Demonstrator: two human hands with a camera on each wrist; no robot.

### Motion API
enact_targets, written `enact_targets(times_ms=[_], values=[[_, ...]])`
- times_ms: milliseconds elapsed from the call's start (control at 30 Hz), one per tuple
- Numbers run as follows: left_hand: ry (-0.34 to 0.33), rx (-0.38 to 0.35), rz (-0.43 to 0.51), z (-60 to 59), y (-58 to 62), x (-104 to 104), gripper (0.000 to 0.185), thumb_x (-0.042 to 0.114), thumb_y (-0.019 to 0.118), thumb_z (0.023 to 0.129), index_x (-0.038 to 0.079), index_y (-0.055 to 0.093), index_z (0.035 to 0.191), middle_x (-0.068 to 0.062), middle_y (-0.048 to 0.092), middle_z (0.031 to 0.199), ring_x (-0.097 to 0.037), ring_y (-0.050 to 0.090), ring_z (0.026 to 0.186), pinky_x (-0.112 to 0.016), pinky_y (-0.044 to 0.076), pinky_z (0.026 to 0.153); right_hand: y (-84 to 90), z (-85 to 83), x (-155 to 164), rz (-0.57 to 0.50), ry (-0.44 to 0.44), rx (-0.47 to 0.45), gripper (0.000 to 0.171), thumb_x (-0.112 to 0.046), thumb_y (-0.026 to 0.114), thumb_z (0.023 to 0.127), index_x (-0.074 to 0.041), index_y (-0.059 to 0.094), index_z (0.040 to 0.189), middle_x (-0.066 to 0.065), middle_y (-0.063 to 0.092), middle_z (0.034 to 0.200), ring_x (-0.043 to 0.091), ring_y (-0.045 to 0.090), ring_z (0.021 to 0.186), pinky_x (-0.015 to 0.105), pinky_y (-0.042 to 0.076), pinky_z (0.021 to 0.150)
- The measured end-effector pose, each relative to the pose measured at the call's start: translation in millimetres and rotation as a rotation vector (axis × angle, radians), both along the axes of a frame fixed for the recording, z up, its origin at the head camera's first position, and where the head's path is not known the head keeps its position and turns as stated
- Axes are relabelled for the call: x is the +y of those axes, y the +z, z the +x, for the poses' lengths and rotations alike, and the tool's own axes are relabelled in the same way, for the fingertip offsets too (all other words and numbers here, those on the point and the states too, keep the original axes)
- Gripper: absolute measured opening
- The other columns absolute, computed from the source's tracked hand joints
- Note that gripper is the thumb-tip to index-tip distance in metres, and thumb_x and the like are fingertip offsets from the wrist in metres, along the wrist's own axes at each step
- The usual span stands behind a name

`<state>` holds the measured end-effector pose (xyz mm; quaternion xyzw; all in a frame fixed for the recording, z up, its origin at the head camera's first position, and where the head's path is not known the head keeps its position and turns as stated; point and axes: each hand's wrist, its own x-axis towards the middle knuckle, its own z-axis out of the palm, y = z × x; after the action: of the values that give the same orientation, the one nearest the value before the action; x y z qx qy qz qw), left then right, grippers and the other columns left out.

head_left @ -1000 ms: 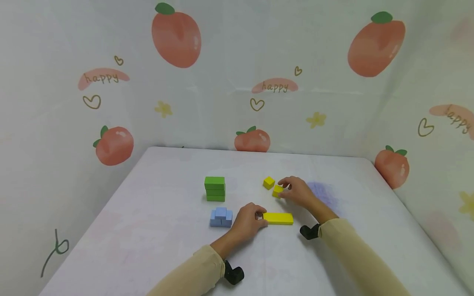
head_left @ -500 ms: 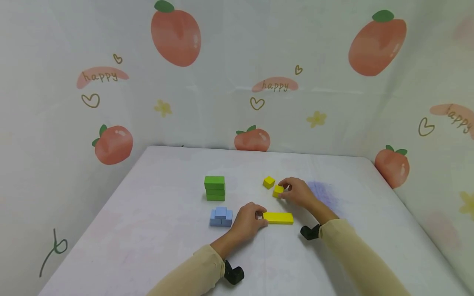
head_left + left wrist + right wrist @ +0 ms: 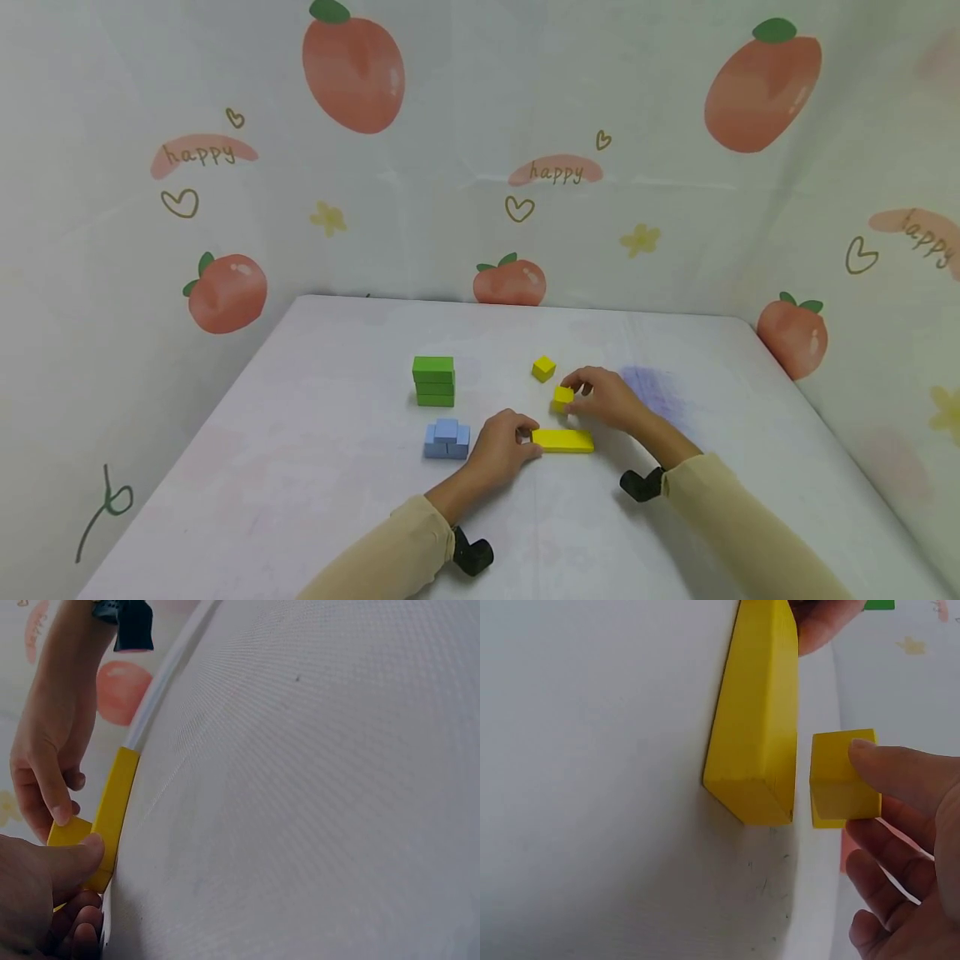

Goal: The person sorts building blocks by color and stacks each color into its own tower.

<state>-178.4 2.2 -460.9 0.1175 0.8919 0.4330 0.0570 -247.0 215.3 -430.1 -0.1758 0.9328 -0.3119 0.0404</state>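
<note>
On the table (image 3: 315, 467), the left hand (image 3: 498, 446) pinches one end of the flat yellow bar (image 3: 564, 441), its fingers hiding that end. Just above the bar, the right hand (image 3: 603, 398) pinches a yellow cube (image 3: 562, 396), partly covered by fingertips.

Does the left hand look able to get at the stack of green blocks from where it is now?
Probably yes. The stack of green blocks stands in the open beyond the left hand, apart from the blue blocks, but that hand grips the flat yellow block.
</note>
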Motion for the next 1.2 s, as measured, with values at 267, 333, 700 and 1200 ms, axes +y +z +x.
enact_targets(times_ms=[267,333,700,1200], values=[[-0.006,0.003,-0.003,-0.8,-0.2,-1,0.029,0.012,0.078,0.083,0.008,0.071,0.111,0.004,0.055,0.087,-0.011,0.048,0.076,-0.024,0.043,0.068,4.4,15.4,-1,-0.013,0.046,-0.031,0.029,-0.016,0.08,0.079,-0.012,0.071,0.107,-0.004,0.063,0.094,0.019,0.052,0.085,0.031,0.048,0.069],[-0.007,0.009,-0.002,-0.9,0.3,-1,0.029,0.012,0.078,0.083,0.008,0.071,0.11,0.004,0.055,0.087,-0.011,0.048,0.076,-0.024,0.043,0.068,5.3,18.7,-1,-0.008,0.068,-0.026,0.029,-0.016,0.08,0.079,-0.012,0.071,0.107,-0.005,0.063,0.094,0.019,0.052,0.085,0.032,0.048,0.069],[-0.006,0.01,-0.007,-0.9,2.0,-1,0.029,0.012,0.078,0.083,0.008,0.071,0.11,0.005,0.055,0.088,-0.011,0.048,0.076,-0.023,0.043,0.067,5.9,29.1,-1,-0.016,0.202,-0.011,0.027,-0.014,0.079,0.081,-0.012,0.071,0.107,-0.007,0.063,0.095,0.017,0.052,0.086,0.032,0.046,0.073],[-0.006,0.008,-0.018,-0.3,2.7,0,0.029,0.012,0.078,0.083,0.008,0.071,0.11,0.004,0.055,0.087,-0.011,0.048,0.077,-0.023,0.044,0.068,0.8,35.7,-3,-0.04,0.235,-0.011,0.028,-0.012,0.079,0.08,-0.015,0.07,0.106,-0.008,0.062,0.096,0.019,0.053,0.087,0.032,0.047,0.073]])
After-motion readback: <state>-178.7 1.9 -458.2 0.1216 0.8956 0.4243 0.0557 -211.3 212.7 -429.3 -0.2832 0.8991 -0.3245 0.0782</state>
